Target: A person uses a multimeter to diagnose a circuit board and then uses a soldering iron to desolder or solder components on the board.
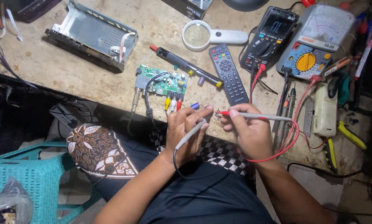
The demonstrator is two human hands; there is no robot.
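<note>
Left hand: closed on a grey probe with black lead. Right hand: closed on a red-tipped probe. Both are held together over the surface edge. Just beyond the left hand: green circuit board. Beyond the right: remote control, then two multimeters. Bare room is seen far left.

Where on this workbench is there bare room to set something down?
The widest bare patch of bench top lies left of the green circuit board, below the open metal case. A smaller patch sits between the case and the magnifying glass. The right side is crowded: remote control, two multimeters, tools. Both hands hold probes at the front edge.
</note>
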